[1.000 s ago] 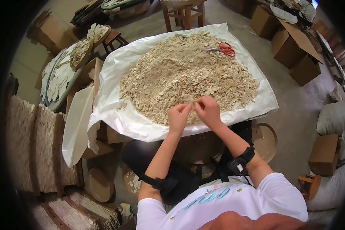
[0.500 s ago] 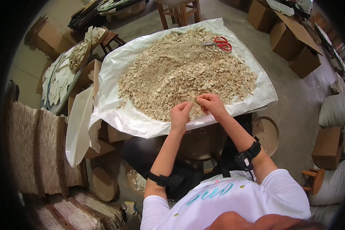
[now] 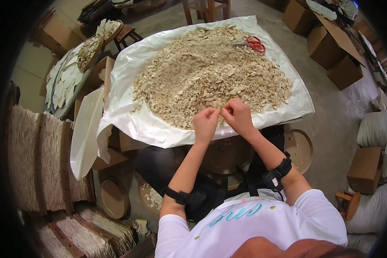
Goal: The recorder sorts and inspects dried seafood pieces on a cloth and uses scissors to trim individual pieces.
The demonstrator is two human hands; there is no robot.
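Note:
A broad heap of pale tan dried flakes (image 3: pixel 180 81) lies on a white plastic sheet (image 3: pixel 129 69). At the near edge of the heap my left hand (image 3: pixel 206 124) and my right hand (image 3: pixel 238 117) meet, fingertips almost touching. Both are closed in a pinch on one small pale flake (image 3: pixel 219 104), which shows only in part between the fingers. Scissors with red handles (image 3: pixel 256 44) rest on the far right of the heap, beyond my reach at this moment.
Cardboard boxes (image 3: pixel 331 45) stand at the far right. Stacked sheets of pale flakes (image 3: pixel 26 159) fill the left side, near a tray of larger pieces (image 3: pixel 66 88). Round trays (image 3: pixel 299 148) lie on the floor by my legs. A wooden stool (image 3: pixel 206 10) is beyond the sheet.
The view has shifted slightly. My hands stay together in a pinch; the right hand has turned a little, its knuckles now higher beside the left.

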